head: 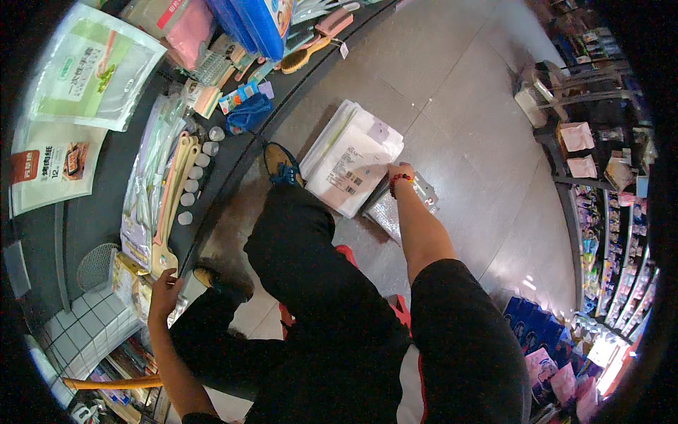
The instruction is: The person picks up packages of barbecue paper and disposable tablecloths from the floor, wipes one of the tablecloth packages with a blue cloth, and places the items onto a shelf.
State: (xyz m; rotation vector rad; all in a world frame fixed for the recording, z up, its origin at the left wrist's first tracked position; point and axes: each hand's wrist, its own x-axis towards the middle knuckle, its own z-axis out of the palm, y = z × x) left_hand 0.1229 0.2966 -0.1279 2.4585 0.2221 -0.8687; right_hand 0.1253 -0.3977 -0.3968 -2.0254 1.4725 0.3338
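My left hand [165,294] is at the shelf edge on the left, its fingertips at a cream spatula [165,258] and some yellow-and-white packages [128,281]. Whether it grips any of them is unclear. My right hand [401,170], with a red bead bracelet on the wrist, reaches down to the floor between two goods. On its left lies a stack of flat white plastic packages [349,159] with printed labels. Below it lies a silvery flat pack [389,209] with a dark header card, partly covered by my forearm. My right fingers are mostly hidden.
Dark shelving [212,228] curves along the left, holding long-handled utensils, bagged goods, brushes [306,54] and a folded blue cloth [248,112]. A round mesh strainer [98,266] stands beside a wire rack [87,323]. My shoe [282,163] is beside the white stack. More racks [598,249] line the right.
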